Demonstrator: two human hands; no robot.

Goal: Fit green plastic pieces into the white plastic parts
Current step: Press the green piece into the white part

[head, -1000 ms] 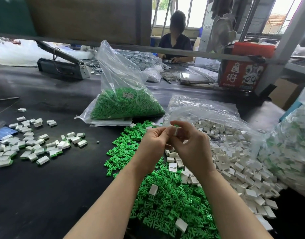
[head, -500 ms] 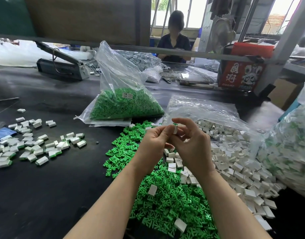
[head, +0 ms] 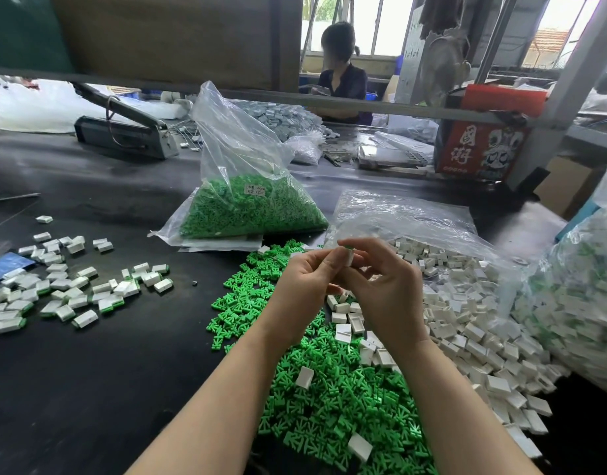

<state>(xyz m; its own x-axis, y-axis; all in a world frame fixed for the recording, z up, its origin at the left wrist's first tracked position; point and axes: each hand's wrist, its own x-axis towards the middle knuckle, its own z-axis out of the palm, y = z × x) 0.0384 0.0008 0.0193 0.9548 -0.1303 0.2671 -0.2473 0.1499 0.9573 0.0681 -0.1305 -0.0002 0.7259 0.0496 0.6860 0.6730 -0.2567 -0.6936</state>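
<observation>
On the far left of the black table [head: 89,389], a scatter of assembled pieces [head: 72,289] is seen: small white rectangular blocks, many with a thin green edge showing at one end. Behind them, a grey sealing machine [head: 124,135] with a raised lever is placed near the back of the table. More to the middle, a clear plastic bag [head: 247,200] is standing, its lower half filled with green parts and a small white label stuck on it. In front of this bag, a loose green pile [head: 329,389] is spread toward the near edge; the pieces are bright green, flat and branched, and a few white blocks are lying on top of them. Above this pile both hands are raised together. The left hand [head: 305,282] is curled, and its fingertips are closed on a white part [head: 347,258], which is held upright. The white part is a small, plain, box-like shell, and a little bit of a green piece [head: 348,247] is seen at its top end. The right hand [head: 387,289] is also bent around the same white part, with thumb and forefinger pinching it from the other side. To the right, a white pile [head: 466,320] of the same hollow shells is poured out of a flat clear bag [head: 398,217]. At the far right edge, another full bag [head: 583,303] of mixed white and green parts is found. Across the table a seated person [head: 340,70] is visible, and a red printed box [head: 480,145] is set beside a metal post.
</observation>
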